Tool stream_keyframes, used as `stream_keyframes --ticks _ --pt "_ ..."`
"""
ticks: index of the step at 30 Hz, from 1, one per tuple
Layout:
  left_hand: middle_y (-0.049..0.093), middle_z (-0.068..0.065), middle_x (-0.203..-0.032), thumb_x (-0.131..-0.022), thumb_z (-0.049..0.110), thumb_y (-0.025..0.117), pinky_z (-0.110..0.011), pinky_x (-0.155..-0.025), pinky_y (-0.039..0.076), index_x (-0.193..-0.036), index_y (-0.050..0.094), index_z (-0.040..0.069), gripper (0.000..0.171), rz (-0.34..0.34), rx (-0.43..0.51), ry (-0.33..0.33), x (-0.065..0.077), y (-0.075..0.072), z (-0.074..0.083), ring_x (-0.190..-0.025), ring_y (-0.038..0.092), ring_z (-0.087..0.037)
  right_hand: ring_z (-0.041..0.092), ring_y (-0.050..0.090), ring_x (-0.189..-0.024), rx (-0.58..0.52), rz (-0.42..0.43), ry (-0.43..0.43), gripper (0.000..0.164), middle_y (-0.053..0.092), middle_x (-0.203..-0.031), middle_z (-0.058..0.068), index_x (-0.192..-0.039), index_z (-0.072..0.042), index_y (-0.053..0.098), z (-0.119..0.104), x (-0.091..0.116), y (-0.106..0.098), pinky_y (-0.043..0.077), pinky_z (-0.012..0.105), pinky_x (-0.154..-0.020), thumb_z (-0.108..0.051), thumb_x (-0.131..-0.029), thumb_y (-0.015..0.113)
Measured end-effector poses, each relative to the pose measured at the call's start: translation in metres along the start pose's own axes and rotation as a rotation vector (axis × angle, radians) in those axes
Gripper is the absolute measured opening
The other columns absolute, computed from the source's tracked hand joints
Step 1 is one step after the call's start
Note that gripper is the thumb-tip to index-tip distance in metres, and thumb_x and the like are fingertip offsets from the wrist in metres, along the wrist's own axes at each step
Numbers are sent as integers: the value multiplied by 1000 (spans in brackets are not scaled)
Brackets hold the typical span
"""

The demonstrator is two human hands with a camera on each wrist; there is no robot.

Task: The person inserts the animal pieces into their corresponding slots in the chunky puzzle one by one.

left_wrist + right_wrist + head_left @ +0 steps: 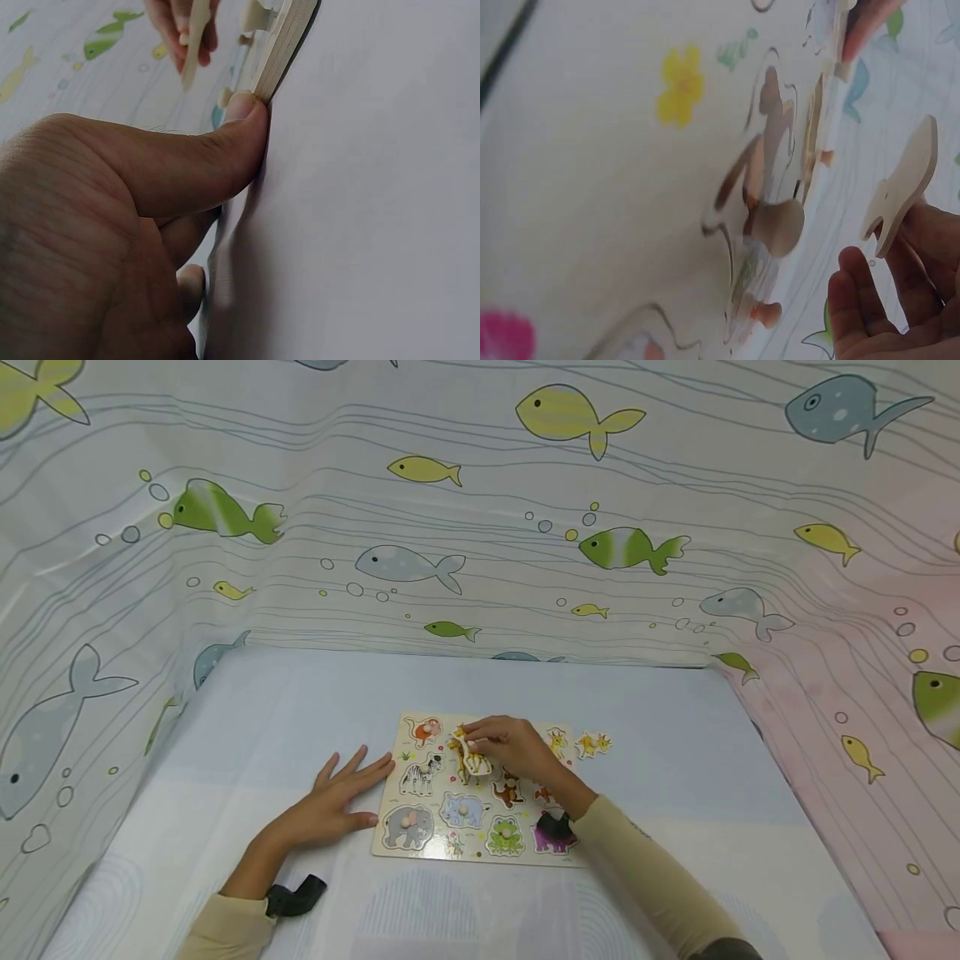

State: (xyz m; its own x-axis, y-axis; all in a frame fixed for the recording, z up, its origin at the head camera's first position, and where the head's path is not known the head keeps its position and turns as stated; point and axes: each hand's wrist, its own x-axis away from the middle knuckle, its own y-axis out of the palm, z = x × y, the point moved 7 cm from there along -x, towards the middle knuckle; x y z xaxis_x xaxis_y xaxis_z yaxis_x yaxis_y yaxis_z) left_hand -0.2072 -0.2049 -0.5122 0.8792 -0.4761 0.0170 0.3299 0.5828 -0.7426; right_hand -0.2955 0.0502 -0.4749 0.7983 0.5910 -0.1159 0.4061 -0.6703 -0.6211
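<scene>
A wooden animal peg puzzle board (384, 846) lies flat on the table. My left hand (333, 802) rests at its left side with fingers spread, and the left thumb (244, 124) presses against the board's edge. Over the upper middle of the board, my right hand (513, 747) pinches a giraffe puzzle piece (474, 763). In the right wrist view the piece (906, 187) is raised off the board and tilted, its bare wooden back showing. Nearest below that hand is a brown kangaroo piece (507, 793) with a peg.
A yellow animal piece (593, 744) lies on the table just right of the board. Zebra (422, 775), elephant (408, 827), hippo (462, 811), frog (506, 837) and monkey (424, 732) sit on the board. A fish-patterned curtain (480, 527) surrounds the table.
</scene>
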Motion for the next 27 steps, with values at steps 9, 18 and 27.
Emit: stream_keyframes --ticks 9,18,27 --pt "37 -14 -160 -84 30 75 -69 -117 -7 -153 40 10 80 27 -9 29 1 -1 1 -151 12 -52 21 64 -120 68 -19 -14 28 68 -132 -1 -120 -14 74 3 -5 9 58 31 -89 -26 -97 65" --pt "33 -10 -162 -84 28 76 -65 -119 -10 -155 38 13 82 -8 -18 1 -2 2 -4 -153 8 -48 21 62 -122 59 -17 -41 26 70 -130 0 -118 -13 75 5 -7 17 57 34 -93 -23 -95 68" --pt "34 -11 -162 -84 26 77 -66 -119 -9 -154 38 12 82 -6 -18 -1 -1 1 -4 -153 9 -48 23 61 -122 125 17 -74 24 71 -127 1 -115 -10 76 6 -6 18 54 40 -98 -19 -93 70"
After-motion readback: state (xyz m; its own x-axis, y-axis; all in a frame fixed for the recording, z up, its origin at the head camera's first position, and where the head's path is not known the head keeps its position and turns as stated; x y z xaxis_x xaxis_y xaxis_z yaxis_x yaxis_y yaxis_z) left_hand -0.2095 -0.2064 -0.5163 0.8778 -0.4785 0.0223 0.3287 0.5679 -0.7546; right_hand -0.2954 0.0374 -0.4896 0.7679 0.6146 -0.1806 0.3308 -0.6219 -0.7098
